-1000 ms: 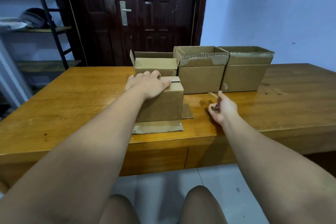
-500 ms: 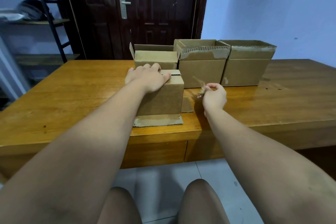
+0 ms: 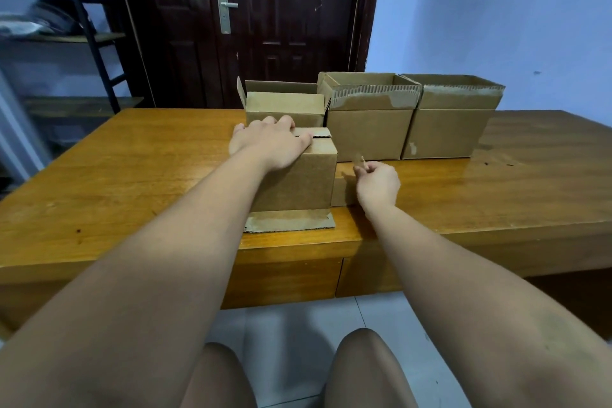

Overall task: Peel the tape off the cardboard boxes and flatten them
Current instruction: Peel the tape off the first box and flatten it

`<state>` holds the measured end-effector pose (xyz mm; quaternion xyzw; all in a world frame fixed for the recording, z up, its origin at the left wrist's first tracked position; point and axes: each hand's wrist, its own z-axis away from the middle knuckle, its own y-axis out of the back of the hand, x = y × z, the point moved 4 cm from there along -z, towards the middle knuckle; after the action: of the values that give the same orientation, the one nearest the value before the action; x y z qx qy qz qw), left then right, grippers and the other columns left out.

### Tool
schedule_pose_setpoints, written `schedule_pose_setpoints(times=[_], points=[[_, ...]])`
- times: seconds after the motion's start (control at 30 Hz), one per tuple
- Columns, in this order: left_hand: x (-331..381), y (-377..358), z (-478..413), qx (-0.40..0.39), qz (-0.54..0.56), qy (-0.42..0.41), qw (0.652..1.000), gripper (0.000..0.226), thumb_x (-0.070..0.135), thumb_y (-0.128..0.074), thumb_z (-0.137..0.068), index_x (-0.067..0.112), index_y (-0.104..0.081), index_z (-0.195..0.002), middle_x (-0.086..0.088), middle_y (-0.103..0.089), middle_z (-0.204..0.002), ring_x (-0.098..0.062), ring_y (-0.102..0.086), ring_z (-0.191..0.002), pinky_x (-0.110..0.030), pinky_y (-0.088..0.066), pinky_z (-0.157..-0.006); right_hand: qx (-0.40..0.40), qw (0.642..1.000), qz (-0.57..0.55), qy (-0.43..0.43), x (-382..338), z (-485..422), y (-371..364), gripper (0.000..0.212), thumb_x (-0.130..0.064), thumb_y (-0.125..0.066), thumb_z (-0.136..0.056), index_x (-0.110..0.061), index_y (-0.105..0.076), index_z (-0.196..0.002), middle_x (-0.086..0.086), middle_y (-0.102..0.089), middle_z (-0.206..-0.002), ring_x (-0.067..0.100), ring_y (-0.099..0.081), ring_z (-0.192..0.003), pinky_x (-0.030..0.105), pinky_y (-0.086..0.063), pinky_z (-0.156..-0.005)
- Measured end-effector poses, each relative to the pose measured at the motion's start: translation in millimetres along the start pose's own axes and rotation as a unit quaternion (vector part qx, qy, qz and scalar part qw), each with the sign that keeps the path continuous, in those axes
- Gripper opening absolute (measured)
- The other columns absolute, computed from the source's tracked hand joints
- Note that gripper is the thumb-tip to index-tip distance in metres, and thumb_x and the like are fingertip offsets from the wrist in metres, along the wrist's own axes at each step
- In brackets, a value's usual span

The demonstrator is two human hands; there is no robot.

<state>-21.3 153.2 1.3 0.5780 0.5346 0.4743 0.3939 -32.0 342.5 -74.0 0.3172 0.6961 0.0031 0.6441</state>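
The left hand (image 3: 270,142) lies spread flat on top of the near box (image 3: 298,185) on the counter (image 3: 132,175); just right of it, the right hand (image 3: 379,182) pinches a tape strip (image 3: 358,159).

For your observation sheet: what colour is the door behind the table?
Dark reddish brown; the door shows best in the head view.

Left hand (image 3: 270,142) lies over near box (image 3: 298,182), hiding most of its top and left end of its seam. Low box (image 3: 284,106) behind: lower front hidden by same hand. Right hand (image 3: 377,184) pinches tape scrap (image 3: 359,159), blurred, length impossible to tell. Side flap (image 3: 342,189) partly covered by that hand. Table (image 3: 132,175): both ends cut off at view's edges. Shelf (image 3: 66,38) blurred; dark lump (image 3: 59,15) on it unidentifiable.
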Motion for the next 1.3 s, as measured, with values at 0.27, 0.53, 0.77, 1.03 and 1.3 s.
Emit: schedule_pose_setpoints(times=[0.27,0.53,0.77,1.03,1.3], points=[[-1,0,0,-0.001,0.0,0.001,1.0,0.057,0.059,-0.023,-0.093,0.026,-0.042,-0.136,-0.008,-0.051,-0.136,-0.029,-0.047,-0.123,-0.049,-0.031,-0.103,0.018,0.999,-0.018,0.045,-9,9,2,0.042,-0.004,-0.04,-0.099,-0.018,-0.05,-0.138,0.004,-0.062,-0.119,0.016,-0.058,-0.11,0.021,-0.041,-0.087],[0,0,0,-0.001,0.0,-0.001,1.0,0.057,0.058,-0.023,-0.093,0.026,-0.042,-0.136,-0.008,-0.051,-0.135,-0.028,-0.047,-0.123,-0.049,-0.031,-0.104,0.074,0.994,-0.079,-0.03,0,-1,13,0.016,-0.022,-0.04,-0.1,-0.019,-0.047,-0.114,0.008,-0.047,-0.119,0.02,-0.049,-0.1,0.028,-0.038,-0.075],[0,0,0,0.002,0.001,-0.001,1.0,0.057,0.059,-0.024,-0.093,0.026,-0.043,-0.135,-0.007,-0.052,-0.133,-0.028,-0.048,-0.122,-0.049,-0.031,-0.102,-0.023,0.981,0.191,0.021,6,-2,8,0.042,0.007,-0.048,-0.091,-0.012,-0.049,-0.129,0.014,-0.028,-0.134,0.02,-0.051,-0.079,0.031,-0.048,-0.083],[-1,-1,0,0.005,0.001,-0.003,1.0,0.056,0.058,-0.024,-0.093,0.026,-0.043,-0.135,-0.007,-0.052,-0.133,-0.028,-0.047,-0.122,-0.048,-0.031,-0.103,-0.001,1.0,0.017,0.003,6,-2,12,0.041,-0.007,-0.041,-0.099,-0.015,-0.044,-0.138,0.012,-0.057,-0.127,0.026,-0.06,-0.107,0.032,-0.051,-0.087],[1,1,2,0.011,-0.001,-0.003,1.0,0.055,0.056,-0.024,-0.094,0.025,-0.044,-0.135,-0.008,-0.053,-0.132,-0.028,-0.049,-0.12,-0.048,-0.032,-0.102,-0.003,1.0,0.02,0.0,-1,-1,11,0.021,-0.009,-0.04,-0.098,-0.008,-0.061,-0.098,0.004,-0.055,-0.092,0.017,-0.05,-0.082,0.025,-0.039,-0.065]])
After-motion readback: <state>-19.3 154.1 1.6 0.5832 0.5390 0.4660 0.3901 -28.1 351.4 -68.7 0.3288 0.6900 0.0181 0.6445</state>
